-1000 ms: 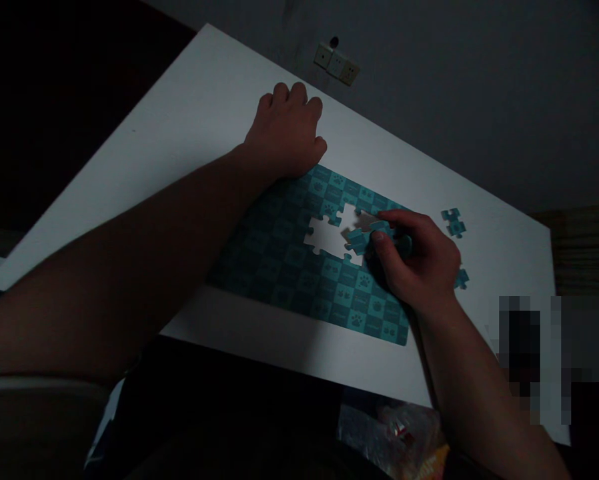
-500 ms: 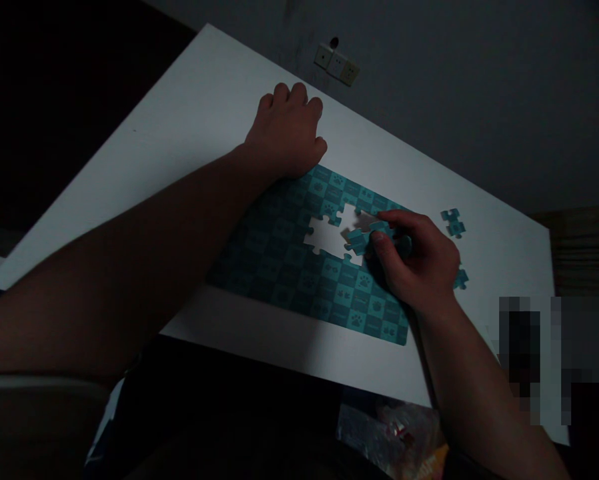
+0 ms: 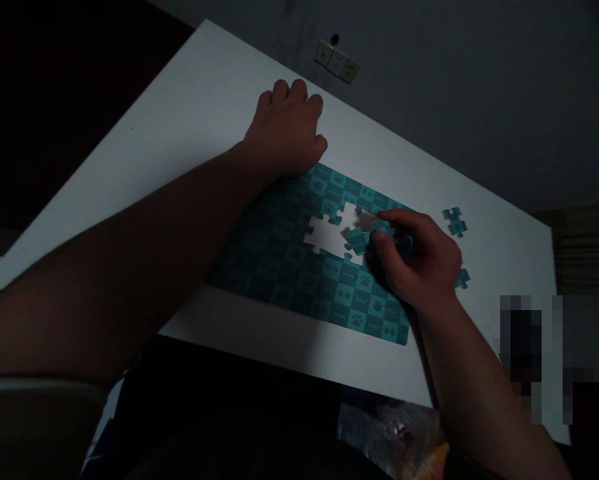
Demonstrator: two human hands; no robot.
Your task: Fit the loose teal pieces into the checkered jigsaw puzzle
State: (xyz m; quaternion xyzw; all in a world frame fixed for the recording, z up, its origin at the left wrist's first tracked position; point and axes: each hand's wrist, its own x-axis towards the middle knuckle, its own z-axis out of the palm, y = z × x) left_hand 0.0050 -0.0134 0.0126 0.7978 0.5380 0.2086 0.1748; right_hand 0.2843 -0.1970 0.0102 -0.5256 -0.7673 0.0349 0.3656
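Observation:
A teal checkered jigsaw puzzle (image 3: 349,290) with paw prints lies on the white table, with a white gap (image 3: 327,235) in its middle. Over the right part of that gap, my right hand (image 3: 419,257) pinches a teal puzzle piece (image 3: 359,240) between thumb and index finger, tilted against its surroundings. My left hand (image 3: 287,130) rests at the puzzle's far edge, its fingers curled down; whatever is under them is hidden. The left forearm covers part of the puzzle. Two loose spots of puzzle pieces (image 3: 454,222) show beyond my right hand, one partly hidden by it.
The white table (image 3: 179,113) reaches to a wall with sockets (image 3: 336,61). A clear plastic bag (image 3: 387,433) with something orange is below the near edge. Pixelated blocks cover an area at the right.
The view has shifted very slightly. Both hands and the held puzzle piece look almost the same as before.

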